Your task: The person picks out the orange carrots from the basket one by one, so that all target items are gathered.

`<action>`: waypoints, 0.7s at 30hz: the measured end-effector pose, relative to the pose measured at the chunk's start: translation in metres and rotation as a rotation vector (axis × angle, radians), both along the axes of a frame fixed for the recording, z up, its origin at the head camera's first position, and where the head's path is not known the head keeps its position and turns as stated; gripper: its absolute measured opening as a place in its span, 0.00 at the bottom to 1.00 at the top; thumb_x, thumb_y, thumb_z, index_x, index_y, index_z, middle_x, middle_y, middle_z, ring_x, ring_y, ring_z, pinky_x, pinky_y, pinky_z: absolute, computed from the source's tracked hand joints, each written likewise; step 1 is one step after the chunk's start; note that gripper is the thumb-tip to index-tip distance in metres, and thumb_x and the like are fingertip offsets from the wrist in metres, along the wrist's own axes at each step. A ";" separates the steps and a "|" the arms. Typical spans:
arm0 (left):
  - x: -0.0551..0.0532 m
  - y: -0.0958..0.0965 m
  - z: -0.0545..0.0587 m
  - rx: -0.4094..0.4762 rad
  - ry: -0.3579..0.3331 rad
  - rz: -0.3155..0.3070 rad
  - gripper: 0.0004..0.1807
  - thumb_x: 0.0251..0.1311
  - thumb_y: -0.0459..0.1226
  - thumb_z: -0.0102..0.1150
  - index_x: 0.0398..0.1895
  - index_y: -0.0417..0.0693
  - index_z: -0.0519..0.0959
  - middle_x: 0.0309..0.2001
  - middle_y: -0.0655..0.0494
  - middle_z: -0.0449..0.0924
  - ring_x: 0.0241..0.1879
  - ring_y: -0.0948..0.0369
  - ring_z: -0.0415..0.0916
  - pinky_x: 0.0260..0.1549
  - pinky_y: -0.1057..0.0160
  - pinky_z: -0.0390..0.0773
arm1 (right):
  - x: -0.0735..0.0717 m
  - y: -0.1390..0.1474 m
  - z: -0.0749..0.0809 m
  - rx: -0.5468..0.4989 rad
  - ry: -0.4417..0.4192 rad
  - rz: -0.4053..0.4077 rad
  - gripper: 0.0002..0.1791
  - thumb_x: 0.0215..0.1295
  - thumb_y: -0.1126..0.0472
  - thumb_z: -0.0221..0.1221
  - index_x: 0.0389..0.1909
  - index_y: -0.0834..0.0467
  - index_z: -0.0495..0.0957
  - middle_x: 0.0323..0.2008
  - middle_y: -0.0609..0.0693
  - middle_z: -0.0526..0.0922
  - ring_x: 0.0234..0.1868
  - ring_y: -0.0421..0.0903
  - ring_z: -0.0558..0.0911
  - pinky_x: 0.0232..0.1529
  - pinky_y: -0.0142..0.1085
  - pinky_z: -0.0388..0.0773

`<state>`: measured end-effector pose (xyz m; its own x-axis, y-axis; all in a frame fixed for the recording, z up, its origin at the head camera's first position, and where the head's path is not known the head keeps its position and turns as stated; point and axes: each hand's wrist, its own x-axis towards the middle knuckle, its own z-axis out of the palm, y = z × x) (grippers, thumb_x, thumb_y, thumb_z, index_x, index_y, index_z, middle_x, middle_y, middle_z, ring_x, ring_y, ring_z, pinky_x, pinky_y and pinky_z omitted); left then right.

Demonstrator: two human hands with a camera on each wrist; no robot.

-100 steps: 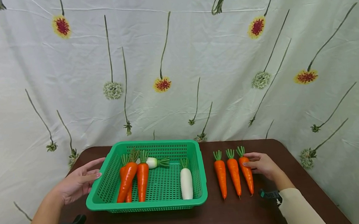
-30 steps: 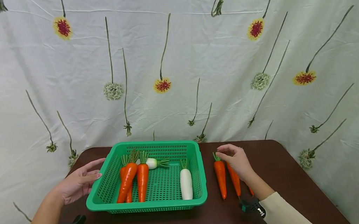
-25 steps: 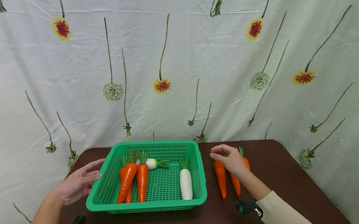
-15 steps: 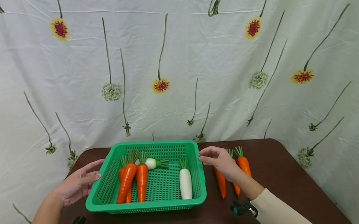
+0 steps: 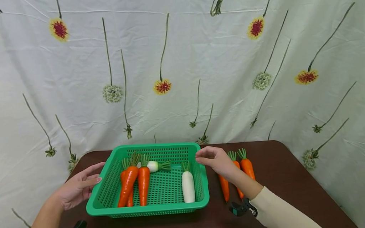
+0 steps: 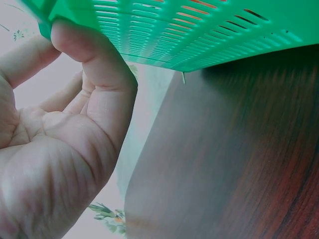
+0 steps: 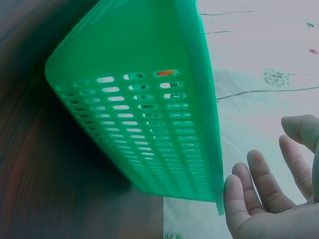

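Green slotted basket (image 5: 148, 208) with rounded corners touches the relaxed left hand (image 5: 78, 188), loose right hand (image 5: 217, 160) near.

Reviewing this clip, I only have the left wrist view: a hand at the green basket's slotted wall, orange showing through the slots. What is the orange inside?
Observer: In the head view, it is carrots, grouped in the left part of the basket.
Operator: Where is the other hand, and does it hold anything?
Observer: The right hand is by the basket's right rim and holds nothing; whether it touches the rim, I can't tell.
Operator: Is anything outside the basket on that side?
Observer: Yes, three other carrots lie on the table to the right of the basket, partly covered by the right arm.
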<state>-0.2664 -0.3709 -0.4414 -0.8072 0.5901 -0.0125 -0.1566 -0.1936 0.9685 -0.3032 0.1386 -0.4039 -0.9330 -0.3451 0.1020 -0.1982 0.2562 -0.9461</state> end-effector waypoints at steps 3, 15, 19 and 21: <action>0.000 0.000 0.000 -0.001 0.000 -0.001 0.29 0.81 0.28 0.35 0.75 0.69 0.59 0.59 0.56 0.83 0.53 0.54 0.87 0.53 0.50 0.85 | 0.000 -0.005 0.003 0.017 -0.008 0.017 0.19 0.67 0.54 0.68 0.54 0.60 0.83 0.51 0.51 0.86 0.52 0.45 0.82 0.55 0.41 0.81; -0.002 -0.001 -0.002 -0.015 -0.009 0.000 0.29 0.81 0.28 0.35 0.75 0.69 0.58 0.60 0.55 0.82 0.53 0.53 0.86 0.53 0.49 0.85 | -0.002 -0.020 0.015 -0.077 -0.162 0.183 0.23 0.71 0.60 0.64 0.63 0.64 0.77 0.63 0.65 0.79 0.65 0.59 0.80 0.65 0.46 0.81; -0.003 -0.001 -0.002 -0.013 -0.006 0.000 0.29 0.81 0.28 0.34 0.75 0.69 0.58 0.60 0.55 0.83 0.54 0.53 0.86 0.53 0.48 0.85 | -0.005 -0.026 0.017 -0.087 -0.230 0.209 0.23 0.71 0.61 0.64 0.64 0.64 0.76 0.65 0.64 0.77 0.63 0.55 0.81 0.66 0.48 0.79; -0.003 -0.001 -0.002 -0.014 -0.004 0.001 0.29 0.81 0.28 0.35 0.75 0.69 0.59 0.60 0.55 0.83 0.54 0.53 0.86 0.53 0.48 0.85 | -0.007 -0.030 0.018 -0.078 -0.251 0.216 0.22 0.71 0.61 0.64 0.63 0.62 0.77 0.65 0.62 0.77 0.62 0.53 0.82 0.66 0.49 0.79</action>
